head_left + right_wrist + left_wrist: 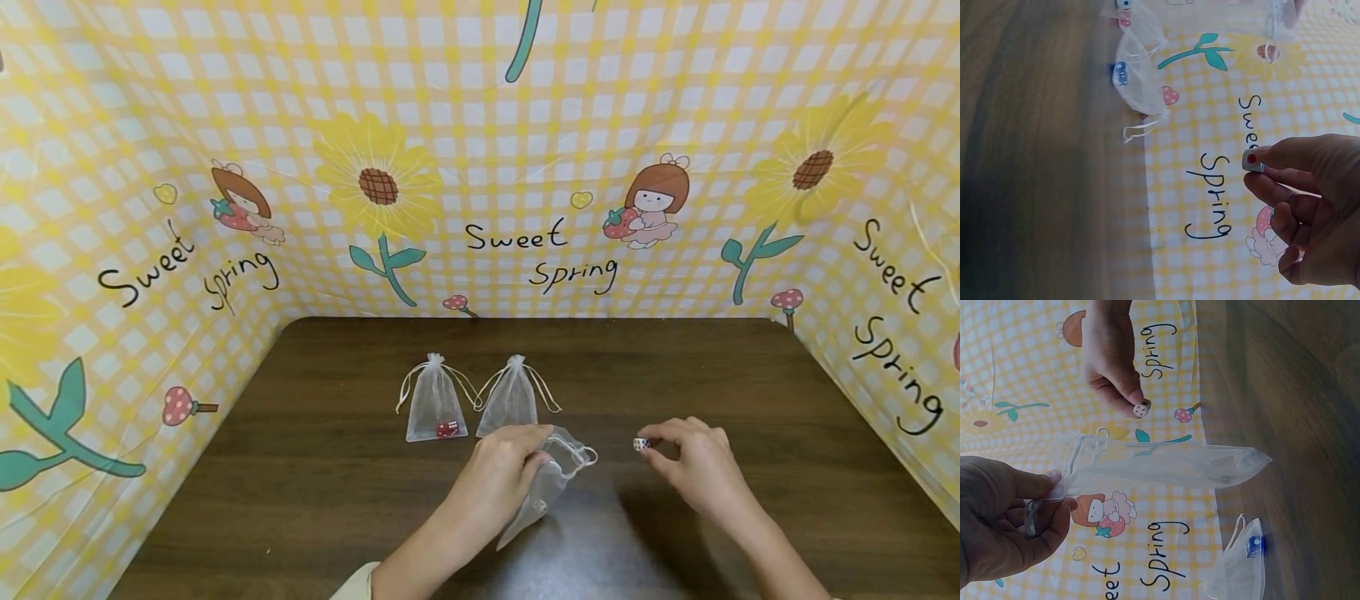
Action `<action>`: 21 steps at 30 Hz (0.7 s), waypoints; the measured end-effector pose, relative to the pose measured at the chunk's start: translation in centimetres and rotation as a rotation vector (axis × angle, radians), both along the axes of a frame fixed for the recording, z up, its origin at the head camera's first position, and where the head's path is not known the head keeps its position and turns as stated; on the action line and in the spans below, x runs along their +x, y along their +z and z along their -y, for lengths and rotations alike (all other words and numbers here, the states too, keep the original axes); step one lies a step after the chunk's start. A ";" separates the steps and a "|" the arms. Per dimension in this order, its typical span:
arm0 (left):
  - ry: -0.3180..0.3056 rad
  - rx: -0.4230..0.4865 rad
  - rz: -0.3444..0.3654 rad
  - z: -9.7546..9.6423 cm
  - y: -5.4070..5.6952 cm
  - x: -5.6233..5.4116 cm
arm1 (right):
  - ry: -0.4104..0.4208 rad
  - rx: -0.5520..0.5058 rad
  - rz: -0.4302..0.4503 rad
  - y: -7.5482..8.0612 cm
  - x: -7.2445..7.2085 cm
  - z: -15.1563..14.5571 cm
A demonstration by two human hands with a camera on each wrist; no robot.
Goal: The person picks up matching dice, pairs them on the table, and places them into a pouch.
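Observation:
My left hand [497,471] grips a sheer white drawstring bag [553,477] near its top, thumb and fingers at the rim. The bag hangs over the table with its mouth facing right and its drawstring loop sticking out. A white die [541,506] shows through the mesh low in the bag. Right of the mouth and apart from it, my right hand [701,467] pinches another white die [641,444] between thumb and fingertips. In the right wrist view, one face of this die [1251,160] carries a single red dot.
Two more mesh drawstring bags lie behind my left hand: the left bag [427,400] holds red dice [447,429], the right bag [510,396] blue dice [1121,73]. A yellow checked cloth [480,167] stands around the back and sides of the dark wooden table [315,492].

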State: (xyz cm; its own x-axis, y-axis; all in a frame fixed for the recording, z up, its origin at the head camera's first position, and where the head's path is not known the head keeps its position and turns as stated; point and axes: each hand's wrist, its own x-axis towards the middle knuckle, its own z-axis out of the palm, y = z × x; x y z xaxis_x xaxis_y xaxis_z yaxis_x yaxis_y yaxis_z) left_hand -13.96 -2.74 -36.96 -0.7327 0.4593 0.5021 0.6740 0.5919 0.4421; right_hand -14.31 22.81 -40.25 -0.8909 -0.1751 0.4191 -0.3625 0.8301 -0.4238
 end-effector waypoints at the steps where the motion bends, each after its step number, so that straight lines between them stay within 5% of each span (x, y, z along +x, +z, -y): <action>1: 0.000 -0.001 0.004 0.0 0.0 0.0 | -0.001 -0.002 -0.010 0.1 0.0 0.1; 21: -0.012 -0.035 0.028 -0.4 -0.1 0.1 | 0.040 -0.096 -0.213 2.7 -0.3 1.6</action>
State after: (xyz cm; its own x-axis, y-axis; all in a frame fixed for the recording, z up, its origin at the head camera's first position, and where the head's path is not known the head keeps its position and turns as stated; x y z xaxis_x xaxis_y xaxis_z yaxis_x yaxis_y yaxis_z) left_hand -13.90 -2.30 -37.07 -0.7409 0.4849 0.4646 0.6684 0.5997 0.4400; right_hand -14.64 21.25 -37.56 -0.7738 -0.1586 0.6132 -0.4840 0.7726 -0.4109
